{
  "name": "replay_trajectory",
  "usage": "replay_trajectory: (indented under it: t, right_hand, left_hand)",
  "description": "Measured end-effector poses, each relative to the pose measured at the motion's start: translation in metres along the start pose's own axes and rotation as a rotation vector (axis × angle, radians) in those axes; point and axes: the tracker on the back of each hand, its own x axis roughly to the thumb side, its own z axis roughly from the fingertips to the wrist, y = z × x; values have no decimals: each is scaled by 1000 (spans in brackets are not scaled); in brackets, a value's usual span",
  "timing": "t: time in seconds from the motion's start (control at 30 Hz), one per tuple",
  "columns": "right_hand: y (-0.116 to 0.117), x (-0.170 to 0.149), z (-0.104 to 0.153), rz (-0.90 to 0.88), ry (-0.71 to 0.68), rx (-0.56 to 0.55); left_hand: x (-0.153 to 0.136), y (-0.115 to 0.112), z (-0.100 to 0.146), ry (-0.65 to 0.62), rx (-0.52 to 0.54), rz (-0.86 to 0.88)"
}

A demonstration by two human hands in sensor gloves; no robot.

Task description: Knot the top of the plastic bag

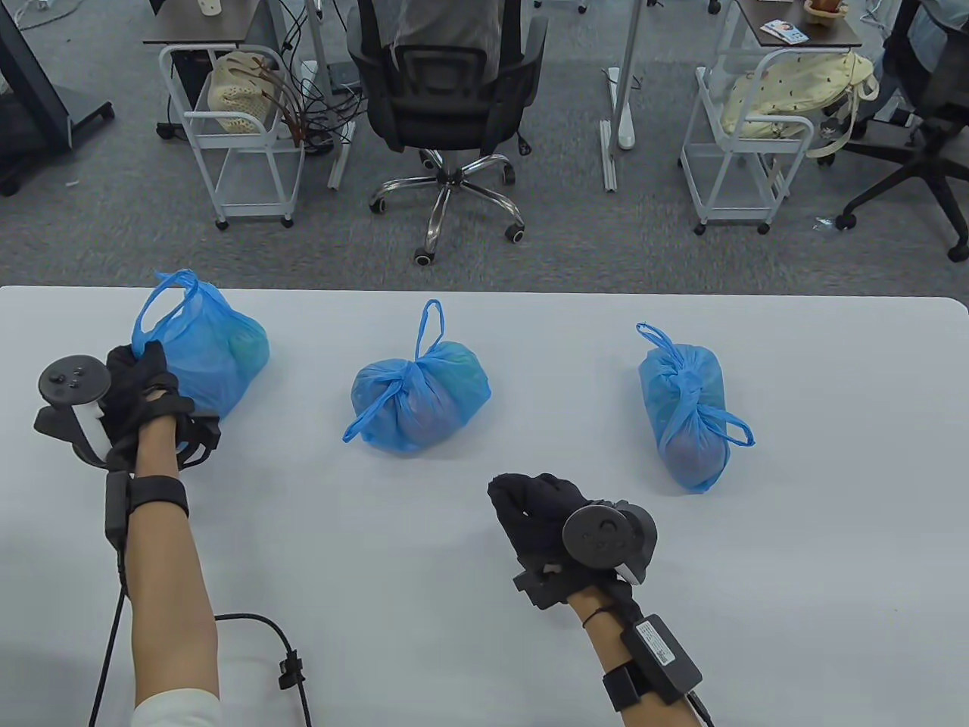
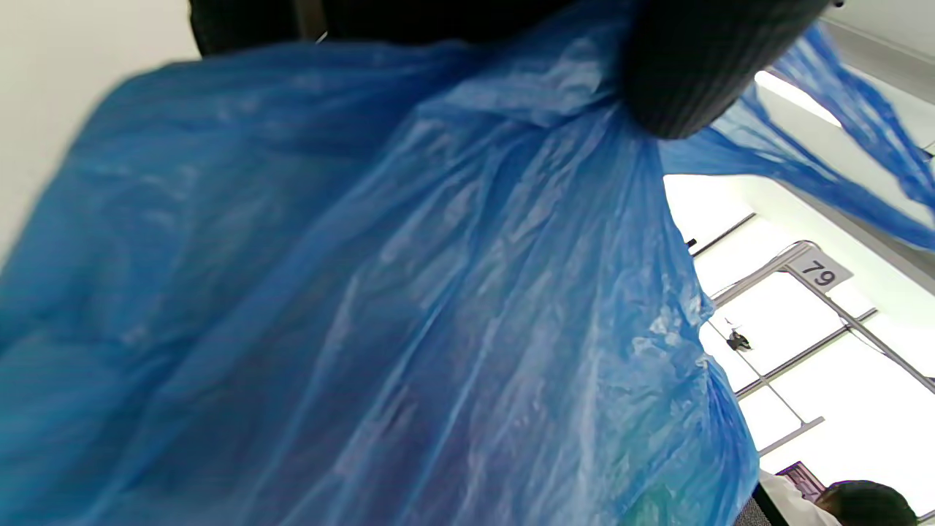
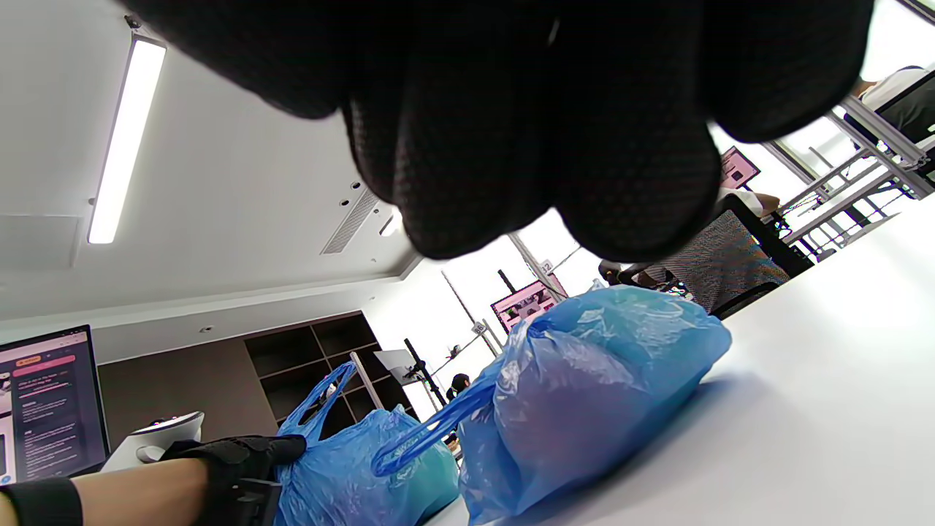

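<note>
Three blue plastic bags lie on the white table [image 1: 484, 606]. The left bag [image 1: 208, 356] is untied, its handles standing up. My left hand [image 1: 140, 379] grips its near left side; in the left wrist view the bag [image 2: 409, 329] fills the frame under a gloved finger [image 2: 694, 66]. The middle bag [image 1: 420, 394] and the right bag [image 1: 685, 409] are knotted at the top. My right hand [image 1: 530, 507] hovers in front of the middle bag, fingers curled, holding nothing. The right wrist view shows the middle bag [image 3: 592, 380] and the left bag [image 3: 358, 467].
A black cable [image 1: 280, 651] lies on the table near my left forearm. Beyond the table's far edge stand an office chair [image 1: 447, 91] and two white carts [image 1: 235, 129].
</note>
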Motion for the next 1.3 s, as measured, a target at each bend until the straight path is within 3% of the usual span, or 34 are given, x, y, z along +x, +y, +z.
replay_trajectory:
  t: [0.17, 0.4, 0.6, 0.73, 0.83, 1.07, 1.3]
  right_hand:
    - [-2, -4, 1, -17, 22, -10]
    - [-3, 6, 0, -73, 13, -20]
    - [-11, 25, 0, -112, -15, -57]
    - [-28, 30, -2, -267, 79, -163]
    - [-41, 28, 2, -401, 161, -244]
    - [-42, 12, 31, -379, 244, -247]
    - [-46, -8, 43, -356, 318, -262]
  left_hand:
    - [7, 16, 19, -106, 41, 114]
    - [41, 63, 63, -254, 96, 282]
    - [75, 101, 119, -366, 63, 418]
    - [94, 109, 157, -418, -6, 498]
    - [103, 105, 184, -440, -59, 540]
    - [109, 66, 242, -444, -251, 653]
    - [109, 22, 286, -452, -405, 737]
